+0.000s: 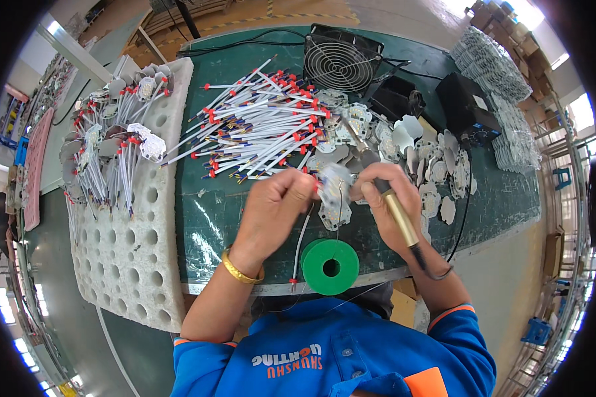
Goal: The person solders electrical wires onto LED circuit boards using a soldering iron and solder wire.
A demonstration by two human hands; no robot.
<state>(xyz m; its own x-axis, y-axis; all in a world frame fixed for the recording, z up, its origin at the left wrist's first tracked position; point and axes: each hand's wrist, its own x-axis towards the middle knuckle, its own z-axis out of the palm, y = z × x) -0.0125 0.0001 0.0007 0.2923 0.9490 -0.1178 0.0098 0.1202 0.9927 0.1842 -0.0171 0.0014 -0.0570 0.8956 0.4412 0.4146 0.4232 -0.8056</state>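
Soldering step, by the look of it: left hand (pixel 271 202) pinching a small round board (pixel 336 185) above the tabletop (pixel 245 59), a white wire (pixel 302 238) hanging below. Right hand (pixel 387 198) closed around the iron (pixel 397 215), tip near the board. Next: steady contact at the pad, solder spool (pixel 330 266) just below.

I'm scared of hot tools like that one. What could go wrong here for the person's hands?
1. The right hand holds a soldering iron whose tip sits close to the left hand pinching the small board; a slip might burn a finger.
2. The iron's cord trails over loose round boards and could drag some about.
3. The wire pile lies near the tip and might get scorched.
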